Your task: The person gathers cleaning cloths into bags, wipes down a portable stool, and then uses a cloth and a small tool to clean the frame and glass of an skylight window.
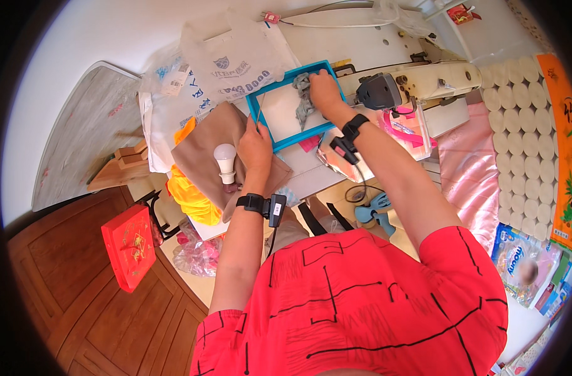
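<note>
A shallow blue plastic tray with a pale inside lies on the sewing table. My left hand is at its near left corner, with a thin stick rising from the fingers over the tray's left part. On the right side of the tray, my right hand has its fingers on a crumpled grey clump, perhaps wet cloth or clay. Just left of my left hand, a white LED bulb stands upright in front of brown fabric.
A sewing machine is close on the right of the tray. Plastic bags lie behind and left. A clear case with pink ribbon sits beneath the machine head. Yellow cloth hangs at the table's left edge; a red box is lower left.
</note>
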